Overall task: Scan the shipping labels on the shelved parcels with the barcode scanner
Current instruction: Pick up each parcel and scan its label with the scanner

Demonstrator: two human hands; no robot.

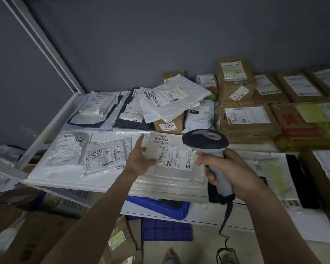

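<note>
At the shelf's (69, 182) left front corner lies a clear bag (68, 149) with a pale label, and just beside it a second clear bag whose label reads 45-6-5621 (103, 156). Behind these, along the back left, dark and white mailers (107, 111) overlap, with a white mailer marked 6403 (170, 98) lying tilted across a brown box labelled 1834 (169, 126).

Near the middle of the front edge, the left hand (140, 159) rests on a clear-wrapped parcel (170, 172); its fingers (141, 142) are straight and slightly apart, lying on the left edge of the shipping label (171, 152) headed 56-6-6603.

Just right of that label, the right hand (231, 174) holds the barcode scanner (206, 140): fingers clamped round its pale handle, dark head above the label's right edge, cable (225, 223) hanging below the shelf.

Farther right, brown cartons (248, 119) with white labels fill the back of the shelf, and more bagged parcels (271, 174) lie along the front right edge.
</note>
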